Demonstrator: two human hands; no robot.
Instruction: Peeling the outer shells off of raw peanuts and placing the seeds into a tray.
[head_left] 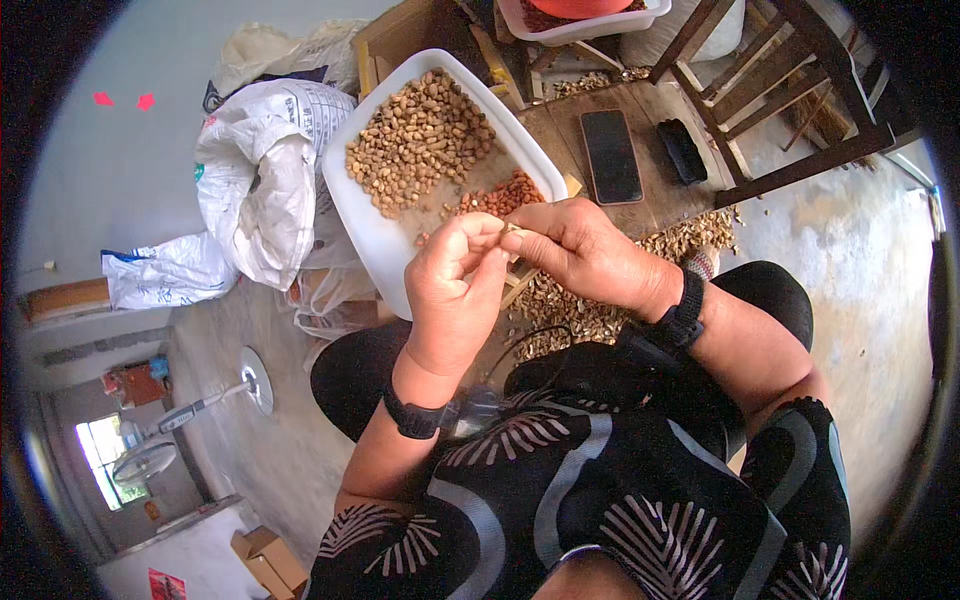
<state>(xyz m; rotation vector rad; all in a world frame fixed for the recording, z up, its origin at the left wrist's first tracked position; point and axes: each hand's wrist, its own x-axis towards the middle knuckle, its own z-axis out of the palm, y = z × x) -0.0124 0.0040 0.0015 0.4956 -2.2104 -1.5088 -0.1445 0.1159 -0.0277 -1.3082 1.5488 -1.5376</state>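
My left hand (452,290) and my right hand (598,255) meet fingertip to fingertip over the near right edge of a white plastic tub (345,215). Both are closed in a pinch on one small tan peanut in its shell (509,230), mostly covered by the fingers. Inside the tub, a big heap of unshelled peanuts (420,135) fills the far left part. A smaller pile of reddish shelled kernels (512,190) lies just beyond my fingers.
Broken shells (560,310) cover the floor below my hands. Right of the tub, a dark phone (611,156) and a black tray (682,152) rest on a wooden surface beside a wooden chair (770,90). White woven sacks (270,180) stand at left; a fan (145,460) is farther off.
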